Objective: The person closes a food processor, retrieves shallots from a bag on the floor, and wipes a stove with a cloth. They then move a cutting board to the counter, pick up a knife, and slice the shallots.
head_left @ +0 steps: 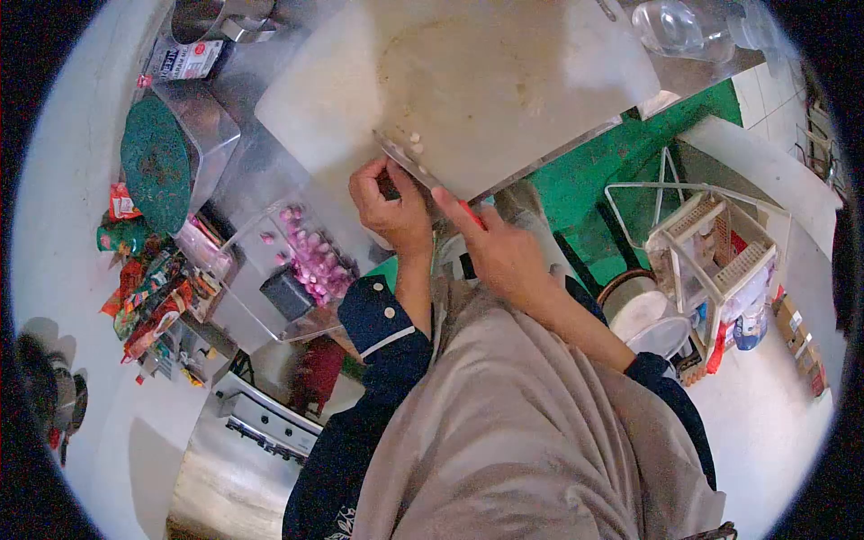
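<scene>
My right hand [499, 252] is closed around the red handle of a knife [407, 159]. Its blade points up and left over the near edge of a big pale cutting board [333, 90]. Beside the blade lie a few small whitish pieces [416, 141] on the board. My left hand [393, 209] is curled at the board's edge, close against the blade; whatever its fingers hold is hidden. To its left, a clear plastic bin [261, 310] contains many pinkish-purple bulbs that look like shallots or garlic [315, 256], along with a dark box-shaped item [286, 292].
A metal container [207, 126] with a green oval top [156, 166] stands at left, above assorted packets [157, 310]. A large clear jar [679, 31] is at the upper right. Down on the right are a cream plastic rack [720, 243] and a round pot [634, 301].
</scene>
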The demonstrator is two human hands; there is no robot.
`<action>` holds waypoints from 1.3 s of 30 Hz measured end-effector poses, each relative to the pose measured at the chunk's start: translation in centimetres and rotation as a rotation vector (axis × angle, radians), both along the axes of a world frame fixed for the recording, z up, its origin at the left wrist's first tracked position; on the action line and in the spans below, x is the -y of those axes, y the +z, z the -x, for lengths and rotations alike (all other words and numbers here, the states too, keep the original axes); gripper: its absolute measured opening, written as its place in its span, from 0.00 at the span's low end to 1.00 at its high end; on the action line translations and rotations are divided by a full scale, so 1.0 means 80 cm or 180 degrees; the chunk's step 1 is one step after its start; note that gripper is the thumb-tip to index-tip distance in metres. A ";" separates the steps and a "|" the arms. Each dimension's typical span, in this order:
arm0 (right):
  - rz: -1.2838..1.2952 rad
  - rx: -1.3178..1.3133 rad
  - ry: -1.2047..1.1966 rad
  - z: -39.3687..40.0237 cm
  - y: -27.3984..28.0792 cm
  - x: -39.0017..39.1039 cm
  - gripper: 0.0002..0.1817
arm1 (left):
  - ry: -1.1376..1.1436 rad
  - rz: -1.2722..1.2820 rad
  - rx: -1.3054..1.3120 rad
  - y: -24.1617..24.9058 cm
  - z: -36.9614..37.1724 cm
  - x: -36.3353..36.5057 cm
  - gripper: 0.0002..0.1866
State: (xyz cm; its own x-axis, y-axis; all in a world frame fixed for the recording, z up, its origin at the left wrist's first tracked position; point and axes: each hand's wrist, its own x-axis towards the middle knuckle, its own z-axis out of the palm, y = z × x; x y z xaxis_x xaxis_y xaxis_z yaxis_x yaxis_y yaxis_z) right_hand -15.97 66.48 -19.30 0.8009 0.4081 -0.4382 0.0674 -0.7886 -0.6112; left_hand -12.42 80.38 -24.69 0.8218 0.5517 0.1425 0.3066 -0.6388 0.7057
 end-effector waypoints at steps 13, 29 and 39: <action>-0.1202 -0.0051 -0.0569 0.017 -0.016 0.025 0.33 | 0.0043 -0.0013 0.0069 -0.002 -0.001 0.001 0.07; -0.0077 -0.0219 0.0120 0.009 0.009 0.008 0.43 | -0.0082 -0.0244 0.0200 -0.015 0.002 -0.006 0.06; 0.0084 0.0220 -0.0019 0.003 -0.010 -0.012 0.40 | 0.0050 -0.0006 0.0057 -0.010 0.003 -0.003 0.07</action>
